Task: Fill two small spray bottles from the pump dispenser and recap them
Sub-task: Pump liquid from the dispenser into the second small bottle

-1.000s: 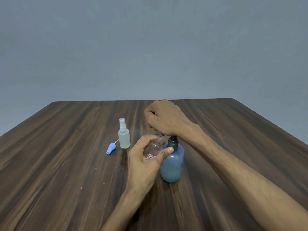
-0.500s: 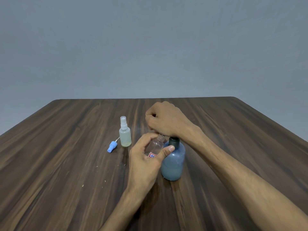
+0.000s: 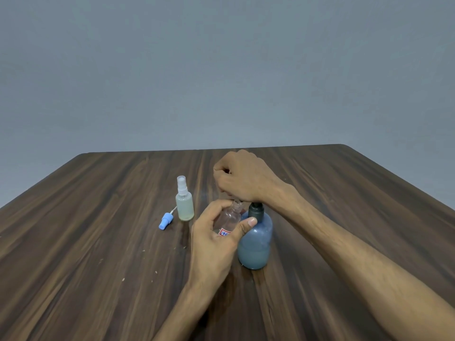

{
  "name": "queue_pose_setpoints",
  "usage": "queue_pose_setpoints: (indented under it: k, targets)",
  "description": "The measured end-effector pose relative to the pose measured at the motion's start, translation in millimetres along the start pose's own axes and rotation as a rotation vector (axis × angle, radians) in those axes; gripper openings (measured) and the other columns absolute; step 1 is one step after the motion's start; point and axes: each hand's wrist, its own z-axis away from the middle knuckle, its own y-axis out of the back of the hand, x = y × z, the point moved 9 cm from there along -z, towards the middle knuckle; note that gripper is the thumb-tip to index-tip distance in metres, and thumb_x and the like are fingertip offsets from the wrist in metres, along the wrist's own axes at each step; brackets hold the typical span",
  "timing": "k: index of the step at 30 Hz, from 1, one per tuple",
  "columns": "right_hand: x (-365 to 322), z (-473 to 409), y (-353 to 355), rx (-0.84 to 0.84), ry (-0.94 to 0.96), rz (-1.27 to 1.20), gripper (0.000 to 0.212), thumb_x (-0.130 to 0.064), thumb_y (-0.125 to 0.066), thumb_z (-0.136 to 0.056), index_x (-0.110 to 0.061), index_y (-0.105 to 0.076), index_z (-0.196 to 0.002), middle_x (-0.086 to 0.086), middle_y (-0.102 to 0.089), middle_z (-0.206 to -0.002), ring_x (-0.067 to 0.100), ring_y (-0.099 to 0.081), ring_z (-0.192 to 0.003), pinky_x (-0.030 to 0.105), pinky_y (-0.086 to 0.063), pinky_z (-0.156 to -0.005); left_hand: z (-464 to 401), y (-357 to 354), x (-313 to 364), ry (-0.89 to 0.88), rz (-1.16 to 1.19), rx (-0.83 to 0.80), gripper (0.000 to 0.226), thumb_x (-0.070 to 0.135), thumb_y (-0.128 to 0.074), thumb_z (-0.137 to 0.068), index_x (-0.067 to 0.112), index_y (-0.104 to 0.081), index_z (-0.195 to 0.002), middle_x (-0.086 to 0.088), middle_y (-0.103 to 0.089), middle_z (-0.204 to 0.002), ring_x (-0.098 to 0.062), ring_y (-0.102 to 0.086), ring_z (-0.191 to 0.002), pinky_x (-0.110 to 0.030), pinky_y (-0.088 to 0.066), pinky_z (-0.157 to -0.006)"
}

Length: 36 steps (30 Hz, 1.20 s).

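Note:
A blue pump dispenser (image 3: pixel 256 239) with a dark collar stands near the table's middle. My right hand (image 3: pixel 243 179) covers its pump head, fingers curled over it; the head and spout are hidden. My left hand (image 3: pixel 211 238) holds a clear, uncapped small spray bottle (image 3: pixel 230 219) with a red-and-white label, tilted, its open neck just under my right hand. A second small spray bottle (image 3: pixel 184 201) with pale liquid and a white spray top stands upright to the left. A blue spray cap (image 3: pixel 165 221) with its tube lies beside that bottle.
The dark wooden table (image 3: pixel 98 242) reaches back to an edge in front of a plain grey wall (image 3: pixel 221 70). Small pale specks lie on the wood at the front left.
Both hands and the bottles keep nearly the same positions; only a slight shift of the view. The clear bottle stays at the pump.

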Motion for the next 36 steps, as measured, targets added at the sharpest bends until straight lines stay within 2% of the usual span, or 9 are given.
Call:
queue_pose_setpoints:
  k: [3,7,13,18,22,25,28,31,36]
  targets:
    - [1,-1,0,0.008,0.001,-0.015,0.029,-0.015,-0.051,-0.088,-0.008,-0.053,-0.059,0.017,-0.066,-0.066,0.017,-0.041,-0.054,0.035,-0.043,-0.058,0,1,2,-0.021,-0.014,0.004,0.023,0.009,-0.092,-0.082,0.013,-0.078,-0.099,0.0,-0.079,-0.096,-0.023,-0.076,-0.099,-0.042,-0.062,-0.09]
    - [4,1,-7,-0.006,-0.016,0.015,0.032,-0.015,-0.05,-0.085,-0.015,-0.041,-0.054,0.014,-0.068,-0.067,0.019,-0.039,-0.055,0.032,-0.035,-0.056,-1,0,3,-0.009,-0.001,-0.003,0.023,0.008,-0.092,-0.082,0.011,-0.078,-0.1,0.0,-0.08,-0.096,-0.021,-0.076,-0.098,-0.041,-0.062,-0.09]
    - [-1,-1,2,0.027,0.017,-0.005,0.031,-0.015,-0.051,-0.089,-0.014,-0.048,-0.058,0.013,-0.06,-0.06,0.016,-0.042,-0.054,0.034,-0.043,-0.058,0,1,2,-0.014,-0.025,0.006,0.024,0.008,-0.092,-0.082,0.011,-0.078,-0.101,0.0,-0.08,-0.097,-0.021,-0.076,-0.098,-0.042,-0.062,-0.09]
    - [2,2,-6,0.0,-0.008,0.019,0.035,-0.015,-0.05,-0.086,-0.016,-0.04,-0.053,0.009,-0.062,-0.059,0.018,-0.04,-0.055,0.033,-0.034,-0.057,0,0,2,-0.002,-0.012,-0.004,0.023,0.008,-0.092,-0.082,0.01,-0.077,-0.101,-0.002,-0.08,-0.097,-0.022,-0.076,-0.099,-0.045,-0.061,-0.091]
    - [-2,1,5,0.034,0.018,-0.003,0.032,-0.013,-0.05,-0.088,-0.014,-0.044,-0.057,0.014,-0.058,-0.06,0.017,-0.04,-0.056,0.036,-0.042,-0.059,1,1,1,-0.011,-0.025,-0.002,0.022,0.009,-0.092,-0.083,0.012,-0.077,-0.1,0.0,-0.079,-0.096,-0.022,-0.076,-0.098,-0.043,-0.061,-0.089]
    - [1,0,-1,0.012,-0.003,-0.008,0.029,-0.014,-0.05,-0.087,-0.007,-0.05,-0.059,0.016,-0.066,-0.066,0.019,-0.045,-0.057,0.039,-0.046,-0.061,0,0,0,-0.01,-0.021,-0.007,0.023,0.01,-0.092,-0.083,0.013,-0.078,-0.101,-0.001,-0.08,-0.097,-0.023,-0.076,-0.099,-0.044,-0.062,-0.091]
    - [1,1,-6,-0.003,-0.005,0.016,0.031,-0.015,-0.05,-0.086,-0.014,-0.044,-0.055,0.015,-0.064,-0.064,0.018,-0.041,-0.056,0.035,-0.038,-0.057,0,0,0,0.006,-0.005,-0.01,0.022,0.009,-0.091,-0.083,0.012,-0.078,-0.101,-0.001,-0.08,-0.098,-0.023,-0.076,-0.1,-0.047,-0.061,-0.092]
    - [0,0,2,0.032,0.014,0.01,0.03,-0.014,-0.05,-0.086,-0.015,-0.043,-0.057,0.008,-0.051,-0.056,0.017,-0.036,-0.055,0.033,-0.038,-0.057,1,0,2,-0.008,-0.031,-0.009,0.022,0.01,-0.091,-0.083,0.011,-0.078,-0.101,-0.001,-0.079,-0.097,-0.022,-0.075,-0.099,-0.046,-0.061,-0.091]
    - [3,-1,-6,0.005,-0.008,0.003,0.03,-0.015,-0.049,-0.086,-0.016,-0.044,-0.056,0.009,-0.057,-0.057,0.017,-0.04,-0.055,0.033,-0.038,-0.057,1,0,1,0.007,-0.011,0.002,0.022,0.007,-0.092,-0.082,0.011,-0.078,-0.099,-0.002,-0.079,-0.096,-0.023,-0.076,-0.099,-0.047,-0.061,-0.091]
